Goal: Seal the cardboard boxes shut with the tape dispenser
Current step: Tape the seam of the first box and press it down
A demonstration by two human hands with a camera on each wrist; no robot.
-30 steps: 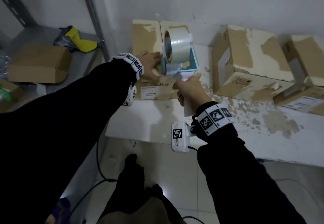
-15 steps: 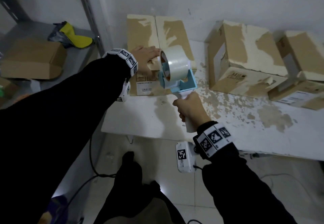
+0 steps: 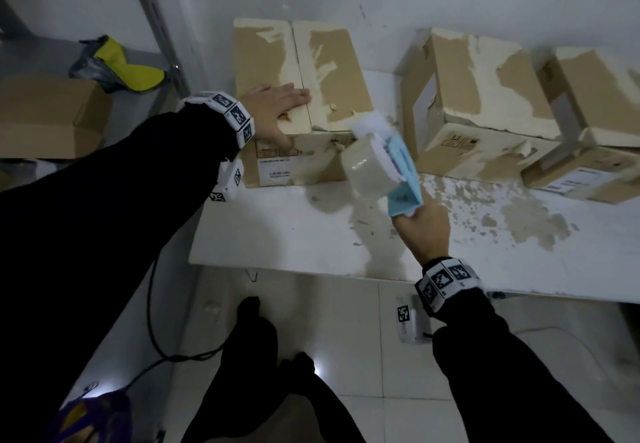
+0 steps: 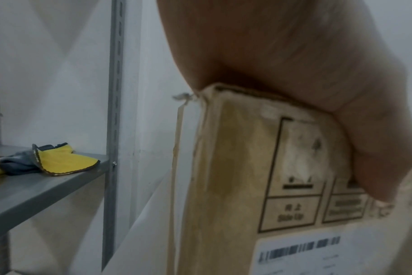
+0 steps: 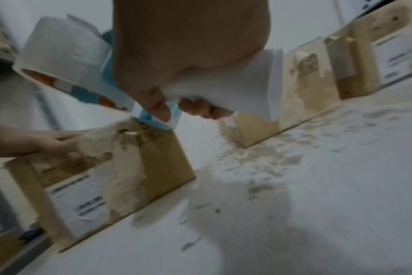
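Tape dispenser (image 3: 384, 168) sits just right of centre in the head view, gripped by its handle in the right hand (image 3: 420, 231), whose fingers and thumb wrap the white grip in the right wrist view. The roll leans to the left, its head tipped toward the near right corner of the left-most cardboard box (image 3: 301, 103); whether the head touches the cardboard is blurred and cannot be told.

Up and left of the dispenser, the left hand (image 3: 273, 106) lies flat on that box's top, fingers straight and pointing right, fingertips at the centre seam (image 3: 300, 75) where the two flaps meet, thumb hooked over the near edge. No fresh tape shows along the seam.

That seam runs from the near edge away toward the wall, up the frame, and it lies up and left of the dispenser. Judging from this, the right hand would need to shift left to line up with it.

Farther right, two more boxes (image 3: 485, 103) stand on the white table (image 3: 311, 234).
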